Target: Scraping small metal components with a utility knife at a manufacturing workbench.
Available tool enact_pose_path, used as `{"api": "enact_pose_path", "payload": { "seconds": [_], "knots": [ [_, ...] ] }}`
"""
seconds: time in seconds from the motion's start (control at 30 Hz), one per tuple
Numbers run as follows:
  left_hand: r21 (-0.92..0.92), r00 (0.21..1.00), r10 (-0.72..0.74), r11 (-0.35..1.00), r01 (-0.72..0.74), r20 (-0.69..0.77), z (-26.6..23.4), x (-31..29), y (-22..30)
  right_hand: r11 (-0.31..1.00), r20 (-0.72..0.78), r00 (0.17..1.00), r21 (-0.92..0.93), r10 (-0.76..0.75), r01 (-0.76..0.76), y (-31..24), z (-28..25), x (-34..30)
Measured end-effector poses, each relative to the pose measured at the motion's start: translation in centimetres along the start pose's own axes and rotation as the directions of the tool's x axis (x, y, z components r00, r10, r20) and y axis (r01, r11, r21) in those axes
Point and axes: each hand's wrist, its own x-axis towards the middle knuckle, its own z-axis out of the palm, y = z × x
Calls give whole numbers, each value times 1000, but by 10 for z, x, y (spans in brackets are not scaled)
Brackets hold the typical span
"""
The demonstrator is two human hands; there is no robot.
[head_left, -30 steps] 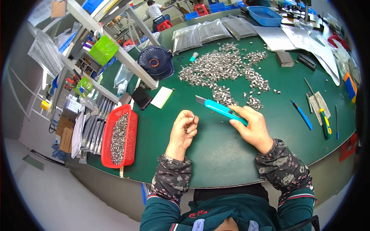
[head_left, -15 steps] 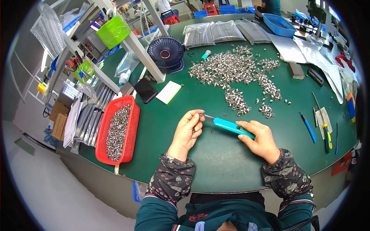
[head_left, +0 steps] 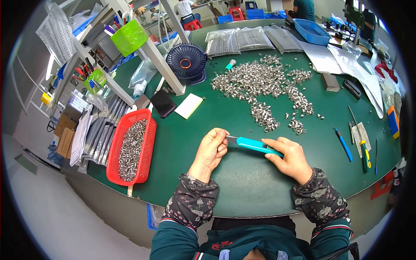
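My right hand (head_left: 289, 158) grips a teal utility knife (head_left: 255, 145) by its handle, blade end pointing left. My left hand (head_left: 212, 149) is closed around something small at the blade tip; what it pinches is hidden by the fingers. Both hands rest low over the green table (head_left: 242, 190), near its front edge. A wide heap of small silver metal parts (head_left: 264, 82) lies beyond the hands toward the back of the table.
A red basket (head_left: 132, 145) of the same metal parts stands at the left. Behind it are a dark phone (head_left: 163, 104), a white notepad (head_left: 189, 105) and a small dark fan (head_left: 186, 63). Blue and green hand tools (head_left: 356, 145) lie at the right, a blue tray (head_left: 313, 32) at the back.
The knife has come down from pointing up-left to lying nearly level, and my left hand has closed onto its blade end. Both hands have drawn closer together.
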Motion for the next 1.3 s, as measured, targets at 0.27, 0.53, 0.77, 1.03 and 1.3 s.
{"api": "enact_pose_path", "payload": {
  "seconds": [0.27,0.53,0.77,1.03,1.3],
  "knots": [
    [27,1000,-3,1000,3,3,-1,1,-1,967,-120,978,-215,-169,140,-5,1,-1],
    [36,994,-51,998,55,-93,2,-1,1,971,-328,928,-212,-176,110,2,1,3],
    [26,996,-5,1000,7,-95,3,-1,3,984,-277,953,-164,-119,75,2,2,2],
    [19,996,43,999,-41,-72,3,1,2,987,-187,976,-133,-114,90,1,3,0],
    [-45,999,21,999,-23,-39,1,-1,3,991,-134,986,-103,-96,82,1,4,0]
  ]
}}
